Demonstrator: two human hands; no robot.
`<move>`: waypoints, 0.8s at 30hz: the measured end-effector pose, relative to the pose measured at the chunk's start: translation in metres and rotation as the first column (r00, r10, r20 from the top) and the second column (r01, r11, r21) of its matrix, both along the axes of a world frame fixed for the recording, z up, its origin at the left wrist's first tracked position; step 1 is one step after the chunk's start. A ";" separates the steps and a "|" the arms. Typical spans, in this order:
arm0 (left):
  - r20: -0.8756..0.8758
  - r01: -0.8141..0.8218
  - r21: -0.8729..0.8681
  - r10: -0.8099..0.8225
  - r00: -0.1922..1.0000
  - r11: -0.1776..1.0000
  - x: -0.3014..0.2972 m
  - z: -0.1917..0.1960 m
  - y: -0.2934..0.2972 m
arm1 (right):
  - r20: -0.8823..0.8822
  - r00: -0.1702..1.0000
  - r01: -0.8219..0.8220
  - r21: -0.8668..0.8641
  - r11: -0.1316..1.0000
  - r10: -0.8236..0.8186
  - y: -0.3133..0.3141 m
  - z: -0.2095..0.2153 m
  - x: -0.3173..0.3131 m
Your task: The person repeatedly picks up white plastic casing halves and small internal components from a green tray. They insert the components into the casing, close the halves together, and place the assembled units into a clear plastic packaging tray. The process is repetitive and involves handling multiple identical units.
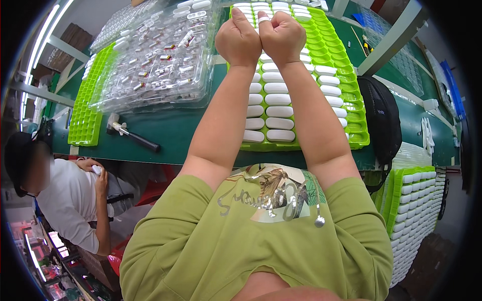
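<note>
Nearest the body, smooth white rounded-oblong pieces point(280, 136) are lying in columns of a bright-green plastic tray point(359, 138); hollows along its right side are showing bare, so it is looking only partly loaded. Farther off, over the tray, the left hand point(237, 44) and right hand point(284, 42) are touching, fingers curling inward, fingertips hidden; something white point(263, 19) is showing by the right thumb, but I cannot tell what they are gripping.

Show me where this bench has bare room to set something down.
The green bench is bare between the hammer and the left arm, just nearer than the clear trays. The green tray under the left hand and right hand has empty pockets along its right side. Crowded: the clear trays, full of parts, and that tray's rows of white pieces.
</note>
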State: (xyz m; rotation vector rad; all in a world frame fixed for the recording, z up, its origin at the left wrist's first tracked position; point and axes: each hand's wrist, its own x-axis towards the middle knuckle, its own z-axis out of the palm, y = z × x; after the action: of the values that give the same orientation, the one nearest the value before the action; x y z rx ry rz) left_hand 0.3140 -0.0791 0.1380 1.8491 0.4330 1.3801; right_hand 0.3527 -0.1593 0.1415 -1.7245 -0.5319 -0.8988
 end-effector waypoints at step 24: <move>0.152 0.850 -0.433 -0.905 0.398 0.301 -0.115 -0.053 0.001 | -0.594 0.153 -0.573 0.598 0.561 0.790 -0.103 -0.049 -0.074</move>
State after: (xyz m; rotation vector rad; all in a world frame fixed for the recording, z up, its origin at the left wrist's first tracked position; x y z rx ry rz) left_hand 0.1988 -0.0777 0.0847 1.3516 -0.2447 0.3102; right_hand 0.2786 -0.2624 0.0923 -1.2093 -0.4427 0.5897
